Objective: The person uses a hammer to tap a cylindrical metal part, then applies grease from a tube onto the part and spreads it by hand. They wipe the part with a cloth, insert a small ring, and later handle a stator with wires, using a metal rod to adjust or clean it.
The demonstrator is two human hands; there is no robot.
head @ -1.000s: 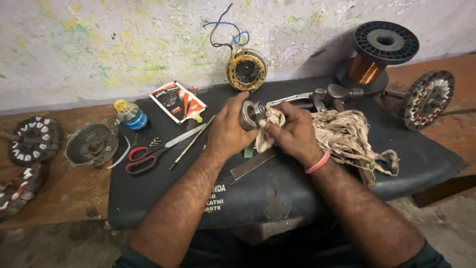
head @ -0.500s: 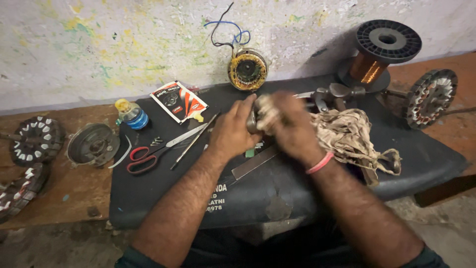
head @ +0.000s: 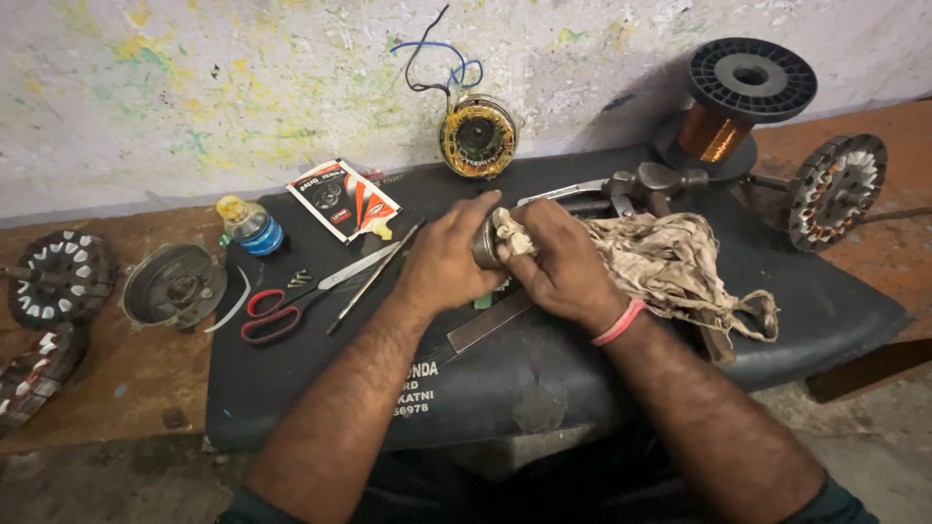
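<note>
Hands meet over the black mat (head: 544, 388) on the worktop: the left hand (head: 449, 260) is closed around a small metal part (head: 483, 245), while the right hand (head: 558, 267) presses a rag (head: 670, 257) against it. Scissors (head: 291, 296) lie left of the grip, a copper wire spool (head: 733, 107) well off to its right.
</note>
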